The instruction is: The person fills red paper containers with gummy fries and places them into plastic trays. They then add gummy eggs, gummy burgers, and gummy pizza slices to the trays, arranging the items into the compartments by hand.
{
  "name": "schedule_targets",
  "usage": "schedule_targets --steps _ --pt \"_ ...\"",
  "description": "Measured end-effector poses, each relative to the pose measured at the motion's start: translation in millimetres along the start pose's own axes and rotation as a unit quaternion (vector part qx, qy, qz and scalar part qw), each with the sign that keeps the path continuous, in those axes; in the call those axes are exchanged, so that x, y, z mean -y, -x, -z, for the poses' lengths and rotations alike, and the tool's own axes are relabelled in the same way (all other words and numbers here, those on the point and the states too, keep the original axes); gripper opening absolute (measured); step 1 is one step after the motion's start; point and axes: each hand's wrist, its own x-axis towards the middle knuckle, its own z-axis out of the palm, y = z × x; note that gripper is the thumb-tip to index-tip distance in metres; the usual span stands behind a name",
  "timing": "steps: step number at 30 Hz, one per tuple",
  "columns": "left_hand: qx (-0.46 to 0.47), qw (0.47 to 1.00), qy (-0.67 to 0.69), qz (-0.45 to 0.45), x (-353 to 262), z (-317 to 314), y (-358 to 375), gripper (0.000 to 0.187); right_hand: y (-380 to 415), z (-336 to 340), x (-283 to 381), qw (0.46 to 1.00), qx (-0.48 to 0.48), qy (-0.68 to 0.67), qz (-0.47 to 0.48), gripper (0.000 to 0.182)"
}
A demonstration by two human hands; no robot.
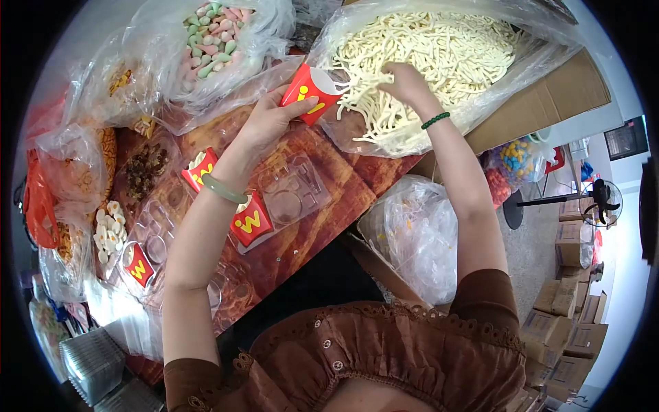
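My left hand [272, 117] grips a red fries carton [310, 94] with a yellow letter, its white opening tilted toward the right. Pale strips shaped like French fries [439, 55] fill a large plastic-lined box, and a few reach the carton's mouth. Over their near edge, my right hand [410, 86] has its fingers bent around some strips; the fingertips are partly hidden among them. Beneath my left arm, more red cartons holding strips, one carton [251, 221] nearer me and another carton [200, 170] farther left, lie in clear plastic trays [296, 189].
Bags of pastel drop-shaped pieces [218, 34], brown bits [145, 165] and white pieces [110, 232] lie to the left. Stacked clear trays [93, 360] stand at lower left. A plastic-lined box [415, 237] sits below the table edge; cartons and a fan [604, 204] are at right.
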Motion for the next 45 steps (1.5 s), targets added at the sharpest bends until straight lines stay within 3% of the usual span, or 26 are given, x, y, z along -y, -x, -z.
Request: schedule_targets --steps 2,5,6,7,9,11,13,16,17,19,20,23,27,28,30,31,34,37,40,41,45 --pt "-0.017 0.999 -0.026 0.011 1.5 -1.3 -2.5 0.042 -4.3 21.8 7.8 0.999 -0.043 -0.001 -0.003 0.043" --pt "0.006 1.000 -0.016 0.009 8.5 -0.2 -10.1 0.043 -13.3 14.3 17.4 0.999 0.002 0.034 0.005 0.063" --pt "0.007 1.000 -0.017 0.008 7.0 -2.1 -9.8 0.043 -13.3 15.4 25.3 0.998 0.028 0.040 -0.040 0.075" --pt "0.008 1.000 -0.009 0.001 6.7 -3.4 -7.8 0.043 -11.2 20.3 29.6 0.998 0.027 0.039 -0.038 0.075" --pt "0.005 1.000 0.001 -0.004 3.9 -2.8 -3.4 0.042 -7.8 24.6 36.9 0.988 0.119 0.063 -0.079 0.072" --pt "-0.016 1.000 -0.024 0.011 -1.0 -4.3 0.2 0.042 -2.6 0.2 24.7 0.984 0.153 0.069 -0.049 0.063" --pt "-0.001 1.000 -0.016 0.005 0.3 -2.3 -1.4 0.043 -2.1 -11.7 12.3 0.988 0.126 0.093 0.015 0.052" --pt "-0.005 1.000 -0.018 0.008 0.9 -2.3 -0.4 0.045 -7.5 11.0 6.5 0.999 0.027 0.017 0.000 0.044" --pt "-0.017 0.999 -0.032 0.012 0.9 -3.6 -0.2 0.046 -4.9 29.6 18.7 0.998 0.068 0.015 0.001 0.054" --pt "-0.001 0.999 -0.034 0.011 3.9 -5.6 -2.1 0.047 -3.4 16.4 24.4 0.999 0.046 -0.015 0.021 0.064" --pt "0.013 0.999 -0.037 0.008 4.6 -6.4 -4.2 0.047 -8.2 18.5 23.5 0.990 0.136 0.003 -0.033 0.073" --pt "0.017 1.000 -0.004 -0.016 11.9 -4.8 -5.8 0.046 3.8 38.7 37.9 0.986 0.140 0.055 -0.070 0.077" --pt "0.007 0.999 -0.046 0.000 7.5 -2.9 -2.6 0.045 9.5 15.8 16.8 0.973 0.205 0.104 0.014 0.057" --pt "0.003 0.999 -0.034 -0.004 9.1 -2.3 -3.2 0.045 9.7 17.1 8.1 0.986 0.140 0.078 0.050 0.041" --pt "-0.003 1.000 -0.019 -0.001 12.6 -0.7 -2.5 0.045 2.5 22.2 -9.6 0.999 0.017 -0.044 0.026 0.035" --pt "-0.003 1.000 -0.029 0.004 12.6 0.1 -3.6 0.045 4.1 42.9 0.4 0.992 0.050 -0.112 -0.006 0.034" --pt "0.008 0.999 -0.038 0.007 15.5 -1.6 -5.4 0.045 -8.4 42.0 -8.3 0.997 0.053 0.045 0.024 0.042" --pt "0.011 0.999 -0.034 0.000 13.5 -6.6 -7.4 0.045 -12.0 38.8 -11.1 0.999 0.001 -0.023 0.041 0.049" --pt "0.009 0.999 -0.037 0.003 16.2 -7.7 -3.8 0.045 -8.1 31.2 -0.8 0.992 0.118 -0.040 -0.025 0.068" --pt "0.005 0.999 -0.035 0.003 15.9 -6.7 -3.4 0.044 -5.2 30.2 3.7 0.994 0.106 -0.015 -0.027 0.076" --pt "0.001 0.998 -0.059 0.011 16.6 -5.0 0.3 0.043 -0.7 26.3 28.9 0.977 0.175 0.024 -0.118 0.074"
